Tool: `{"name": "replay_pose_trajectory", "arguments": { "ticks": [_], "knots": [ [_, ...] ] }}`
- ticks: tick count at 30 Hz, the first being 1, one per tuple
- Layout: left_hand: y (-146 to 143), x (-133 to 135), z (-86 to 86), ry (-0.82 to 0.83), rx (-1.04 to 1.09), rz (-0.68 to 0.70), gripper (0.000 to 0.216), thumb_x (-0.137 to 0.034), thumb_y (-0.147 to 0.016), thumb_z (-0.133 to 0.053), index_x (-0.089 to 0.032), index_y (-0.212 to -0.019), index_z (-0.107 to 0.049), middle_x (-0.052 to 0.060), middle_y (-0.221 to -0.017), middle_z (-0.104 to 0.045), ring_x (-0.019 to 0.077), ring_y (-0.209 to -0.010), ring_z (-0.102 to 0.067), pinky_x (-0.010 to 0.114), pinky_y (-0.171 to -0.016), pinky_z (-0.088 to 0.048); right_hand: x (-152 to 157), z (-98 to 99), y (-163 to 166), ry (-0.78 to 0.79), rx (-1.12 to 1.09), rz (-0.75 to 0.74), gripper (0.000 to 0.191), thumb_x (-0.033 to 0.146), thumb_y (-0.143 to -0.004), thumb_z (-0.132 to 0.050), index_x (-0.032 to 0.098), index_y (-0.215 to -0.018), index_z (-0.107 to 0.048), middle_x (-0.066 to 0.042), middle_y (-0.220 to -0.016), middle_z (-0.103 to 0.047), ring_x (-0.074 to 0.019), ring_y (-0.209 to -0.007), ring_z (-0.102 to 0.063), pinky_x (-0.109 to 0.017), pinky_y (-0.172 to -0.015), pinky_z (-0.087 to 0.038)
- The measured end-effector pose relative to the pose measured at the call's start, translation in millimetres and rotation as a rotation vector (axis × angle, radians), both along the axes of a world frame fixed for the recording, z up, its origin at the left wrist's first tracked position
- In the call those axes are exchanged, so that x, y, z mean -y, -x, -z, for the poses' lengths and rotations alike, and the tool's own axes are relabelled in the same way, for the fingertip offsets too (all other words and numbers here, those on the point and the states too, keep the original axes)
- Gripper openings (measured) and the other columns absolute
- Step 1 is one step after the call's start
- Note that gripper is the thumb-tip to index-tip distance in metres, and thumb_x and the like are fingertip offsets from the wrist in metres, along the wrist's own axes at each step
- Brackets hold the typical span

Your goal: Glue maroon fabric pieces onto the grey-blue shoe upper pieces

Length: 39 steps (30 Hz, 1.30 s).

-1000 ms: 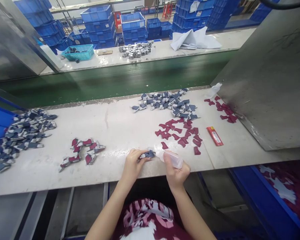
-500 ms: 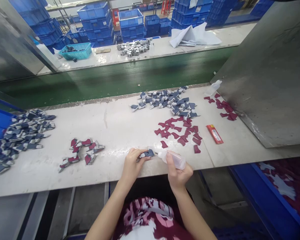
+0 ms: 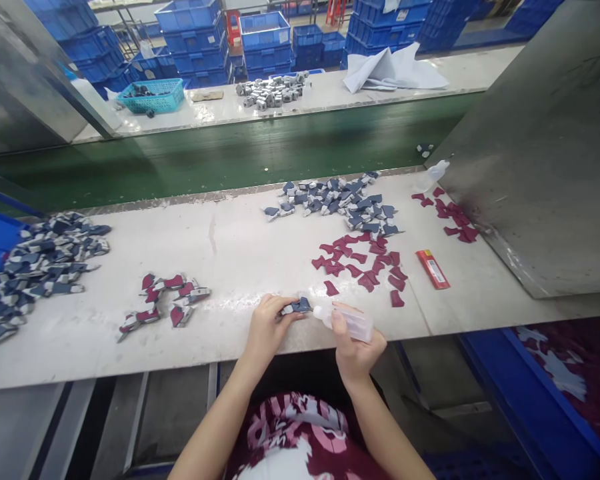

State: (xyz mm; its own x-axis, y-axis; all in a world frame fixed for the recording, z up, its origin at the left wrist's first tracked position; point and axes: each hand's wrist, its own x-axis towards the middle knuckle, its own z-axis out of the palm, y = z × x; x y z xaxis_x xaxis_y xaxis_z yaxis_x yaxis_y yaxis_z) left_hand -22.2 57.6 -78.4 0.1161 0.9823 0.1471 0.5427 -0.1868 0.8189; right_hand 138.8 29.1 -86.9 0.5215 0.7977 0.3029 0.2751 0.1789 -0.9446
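The long white scuffed surface [image 3: 220,253] runs across the view, with a dark green conveyor belt [image 3: 230,157] behind it and a slanted grey metal panel [image 3: 540,167] at the right. A wide heap of navy-and-grey fabric pieces [image 3: 40,263] lies at the far left, and a second navy-and-grey heap [image 3: 337,200] sits near the back edge. In front of that heap lie scattered maroon fabric pieces [image 3: 365,263], with a flat orange-red packet [image 3: 433,269] just to their right.

At the front edge, the left hand [image 3: 265,327] has its fingers [image 3: 285,313] drawn narrow, pinching a small navy-and-grey fabric piece [image 3: 296,307] against the surface. The right hand [image 3: 356,347] is curled closed around a small clear plastic squeeze bottle [image 3: 351,322]. The bottle lies tilted with its nozzle pointing left, just beside the pinched piece. Whether the tip touches it cannot be told. The piece lies between the two hands, touching the left fingertips.
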Motion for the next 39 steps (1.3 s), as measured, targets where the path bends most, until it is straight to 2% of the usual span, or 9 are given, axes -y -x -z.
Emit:
{"name": "replay_pose_trajectory", "arguments": {
  "ticks": [10, 20, 26, 39],
  "knots": [
    [1, -1, 0.6, 0.004, 0.003, 0.020, 0.015, -0.018, -0.085, -0.076, -0.022, -0.099, -0.075, 0.003, -0.086, -0.076, 0.0200, -0.079, -0.064, 0.030, -0.069, -0.052, -4, 7.2, 6, 0.033, 0.010, -0.044, 0.022, 0.036, -0.083, -0.074, 0.015, -0.088, -0.077, -0.009, -0.079, -0.078, -0.0226, -0.067, -0.074, -0.031, -0.062, -0.060],
    [1, 0, 1.7, -0.006, 0.011, 0.018, 0.016, -0.017, -0.084, -0.077, -0.022, -0.098, -0.075, 0.003, -0.085, -0.076, 0.0201, -0.080, -0.065, 0.030, -0.068, -0.053, -5, 0.7, 5, 0.007, 0.014, -0.106, 0.017, 0.032, -0.085, -0.072, 0.016, -0.084, -0.077, -0.007, -0.075, -0.077, -0.0210, -0.063, -0.072, -0.029, -0.057, -0.057],
    [1, 0, 2.7, -0.010, 0.002, 0.017, 0.015, -0.018, -0.085, -0.076, -0.021, -0.099, -0.075, 0.004, -0.084, -0.075, 0.0197, -0.078, -0.064, 0.030, -0.067, -0.053, -5, -5.4, 1, 0.030, 0.022, -0.068, 0.027, 0.038, -0.086, -0.071, 0.014, -0.076, -0.076, -0.007, -0.067, -0.074, -0.0216, -0.057, -0.071, -0.030, -0.053, -0.055],
    [1, 0, 1.7, -0.004, 0.002, 0.021, 0.013, -0.023, -0.088, -0.073, -0.022, -0.100, -0.076, 0.005, -0.084, -0.074, 0.0200, -0.078, -0.064, 0.030, -0.067, -0.053, 0, -1.6, -10, 0.049, 0.117, 0.037, 0.026, 0.041, -0.085, -0.071, 0.016, -0.080, -0.075, -0.007, -0.069, -0.074, -0.0236, -0.062, -0.071, -0.033, -0.056, -0.057]
  ]
}}
